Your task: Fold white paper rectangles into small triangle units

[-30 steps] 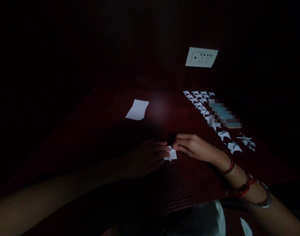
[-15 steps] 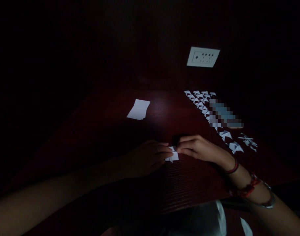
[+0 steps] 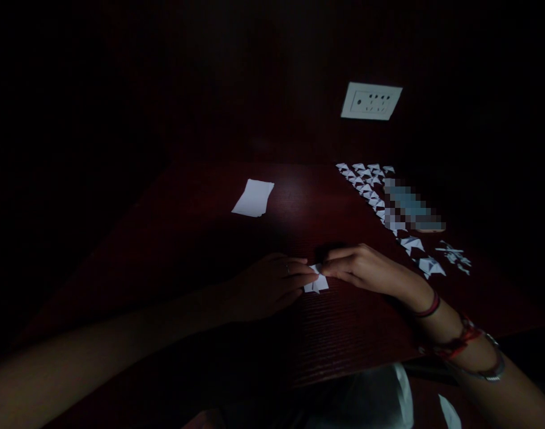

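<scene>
A small white folded paper piece (image 3: 316,283) lies on the dark red wooden table (image 3: 344,333) near its front edge. My left hand (image 3: 266,286) rests on the table at the paper's left side, fingers curled and fingertips pressing on it. My right hand (image 3: 366,269) comes in from the right, fingers pressed together and pinching the paper's right edge. Red cords and a metal bangle circle my right wrist. The scene is very dim.
A small stack of white paper sheets (image 3: 253,198) lies at the table's middle back. Several folded paper pieces (image 3: 366,182) run along the right side, with more folded pieces (image 3: 429,266) nearer. A blurred-out object (image 3: 411,208) sits beside them. A white wall socket (image 3: 371,101) is behind.
My right hand has slid slightly to the right along the paper piece, which shifted a little rightward. The left hand stays almost still.
</scene>
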The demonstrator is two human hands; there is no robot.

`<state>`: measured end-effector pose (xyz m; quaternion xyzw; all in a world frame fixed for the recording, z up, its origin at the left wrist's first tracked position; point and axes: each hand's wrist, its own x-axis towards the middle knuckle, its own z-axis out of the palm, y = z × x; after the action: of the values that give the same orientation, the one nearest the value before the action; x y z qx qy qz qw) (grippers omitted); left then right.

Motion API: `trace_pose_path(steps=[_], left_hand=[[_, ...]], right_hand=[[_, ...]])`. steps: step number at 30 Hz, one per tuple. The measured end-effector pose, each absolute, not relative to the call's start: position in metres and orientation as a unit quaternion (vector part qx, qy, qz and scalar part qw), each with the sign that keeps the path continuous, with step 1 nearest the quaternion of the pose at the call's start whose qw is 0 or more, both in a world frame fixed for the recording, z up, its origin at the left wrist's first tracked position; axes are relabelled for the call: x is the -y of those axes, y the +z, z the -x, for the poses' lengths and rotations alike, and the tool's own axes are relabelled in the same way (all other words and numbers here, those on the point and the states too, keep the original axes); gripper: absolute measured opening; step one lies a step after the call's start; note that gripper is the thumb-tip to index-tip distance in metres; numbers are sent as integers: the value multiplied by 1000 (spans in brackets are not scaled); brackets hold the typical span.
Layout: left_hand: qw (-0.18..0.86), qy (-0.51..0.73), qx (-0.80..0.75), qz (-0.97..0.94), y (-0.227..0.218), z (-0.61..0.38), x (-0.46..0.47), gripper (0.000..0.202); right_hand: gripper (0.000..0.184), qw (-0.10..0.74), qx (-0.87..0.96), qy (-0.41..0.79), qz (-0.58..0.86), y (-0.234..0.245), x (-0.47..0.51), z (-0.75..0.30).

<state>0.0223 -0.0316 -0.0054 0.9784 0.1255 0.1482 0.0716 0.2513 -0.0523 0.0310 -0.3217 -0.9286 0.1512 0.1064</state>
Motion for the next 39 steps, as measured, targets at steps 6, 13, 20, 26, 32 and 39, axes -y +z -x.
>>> trace_pose_path(steps=[6, 13, 20, 26, 32, 39], left_hand=[[74, 147, -132, -978, -6, -24, 32, 34], [62, 156, -132, -977, -7, -25, 33, 31], [69, 146, -135, -978, -2, -26, 35, 32], [81, 135, -141, -977, -2, -27, 35, 33], [77, 136, -140, -978, -6, -25, 33, 34], [83, 143, -136, -977, -8, -25, 31, 34]], right_hand=[[26, 118, 926, 171, 314, 30, 50, -252], [25, 119, 925, 173, 318, 29, 49, -252], [19, 97, 924, 141, 342, 30, 52, -255], [27, 63, 937, 98, 330, 33, 56, -257], [23, 30, 942, 39, 331, 35, 59, -254], [24, 28, 939, 61, 338, 37, 55, -262]])
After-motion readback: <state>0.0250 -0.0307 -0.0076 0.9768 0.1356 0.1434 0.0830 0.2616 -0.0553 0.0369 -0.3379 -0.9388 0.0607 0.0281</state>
